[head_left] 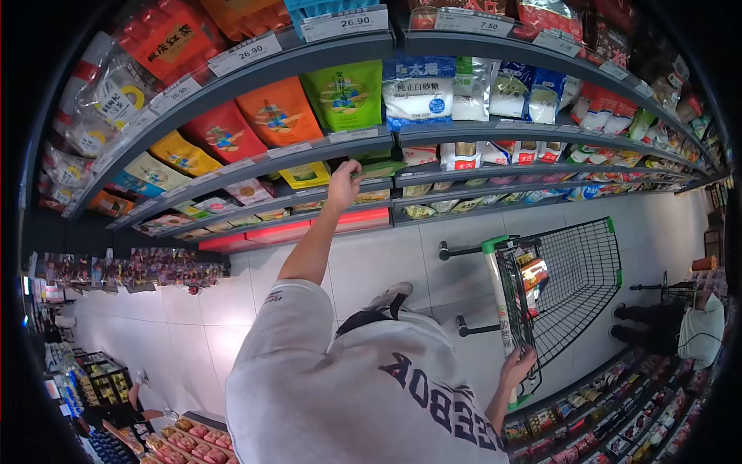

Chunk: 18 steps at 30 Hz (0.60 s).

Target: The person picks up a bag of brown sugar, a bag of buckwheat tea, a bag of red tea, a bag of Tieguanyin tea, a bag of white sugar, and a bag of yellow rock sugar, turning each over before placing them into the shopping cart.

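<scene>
My left hand reaches into a lower shelf level, fingers curled closed at the left end of a flat green packet. A yellow packet lies just left of that hand. Down at the right, my right hand is closed around the pale handle of a shopping cart. The black wire cart has green corners and holds a few packages near the handle end.
Shelves ahead carry red, orange and green pouches, plus white sugar bags. Price tags line the shelf edges. A person stands beyond the cart at right. Product racks stand behind it. Pale floor tiles lie between.
</scene>
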Available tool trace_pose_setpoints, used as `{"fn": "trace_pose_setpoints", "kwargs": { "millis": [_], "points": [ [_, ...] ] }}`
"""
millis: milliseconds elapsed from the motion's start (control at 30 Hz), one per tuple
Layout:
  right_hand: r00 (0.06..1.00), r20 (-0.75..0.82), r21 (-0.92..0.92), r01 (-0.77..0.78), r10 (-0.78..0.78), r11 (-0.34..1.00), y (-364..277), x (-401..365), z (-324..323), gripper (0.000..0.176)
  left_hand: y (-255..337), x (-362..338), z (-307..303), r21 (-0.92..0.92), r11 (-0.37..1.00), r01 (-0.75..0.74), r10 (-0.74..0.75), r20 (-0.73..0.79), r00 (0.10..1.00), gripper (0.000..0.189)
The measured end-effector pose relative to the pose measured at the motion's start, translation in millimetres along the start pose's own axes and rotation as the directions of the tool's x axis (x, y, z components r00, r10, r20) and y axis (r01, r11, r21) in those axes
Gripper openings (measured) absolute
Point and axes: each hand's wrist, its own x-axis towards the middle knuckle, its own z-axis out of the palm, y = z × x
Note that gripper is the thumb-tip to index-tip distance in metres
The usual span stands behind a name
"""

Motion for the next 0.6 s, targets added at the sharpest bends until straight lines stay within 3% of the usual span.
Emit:
{"fn": "trace_pose_setpoints", "kwargs": {
  "millis": [233,300,333,400,433,467,500,533,567,600],
  "points": [
    [1.0,0.003,0.015,0.001,-0.002,1.0,-8.2,2.7,7.2,0.037,105.0,-36.8,-28.3,0.102,0.954,-0.282,0.295,-0.158,0.942,0.034],
    [0.999,-0.024,-0.009,-0.021,0.02,1.0,-27.3,2.1,5.1,0.042,136.9,-50.4,-41.0,0.044,0.961,-0.272,0.276,-0.19,0.942,0.03],
    [0.996,-0.09,0.086,0.029,-0.021,0.996,-39.9,0.1,7.7,0.047,150.3,-58.6,-44.9,0.016,0.963,-0.27,0.267,-0.202,0.942,0.028],
    [0.968,-0.236,0.264,0.149,-0.086,0.953,-75.9,2.6,17.3,0.057,174.3,-78.2,-41.3,-0.261,0.965,0.009,-0.04,-0.114,0.993,0.023],
    [0.974,-0.185,0.295,0.185,-0.134,0.937,-95.2,6.6,17.1,0.064,185.4,-82.2,-38.0,-0.38,0.912,0.155,-0.182,-0.035,0.983,0.021],
    [0.978,-0.138,0.472,0.205,-0.157,0.858,-122.7,6.5,20.4,0.068,197.8,-80.2,-33.3,-0.567,0.805,0.176,-0.202,0.017,0.979,0.02],
    [0.985,0.064,0.623,0.085,-0.159,0.778,-163.4,5.6,8.1,0.075,211.3,-78.8,-26.8,-0.726,0.657,0.203,-0.21,0.082,0.974,0.02],
    [0.942,0.172,0.707,0.085,-0.288,0.702,-173.9,10.3,11.3,0.078,220.7,-81.5,-20.1,-0.848,0.472,0.243,-0.206,0.162,0.965,0.02],
    [0.887,0.336,0.762,-0.06,-0.315,0.645,-183.5,11.5,8.2,0.083,225.5,-85.7,-13.4,-0.861,0.394,0.321,-0.209,0.256,0.944,0.022],
    [0.86,0.341,0.85,-0.11,-0.38,0.515,-201.6,7.3,10.4,0.086,229.6,-86.8,-5.2,-0.861,0.313,0.401,-0.205,0.351,0.914,0.023]
  ]
}}
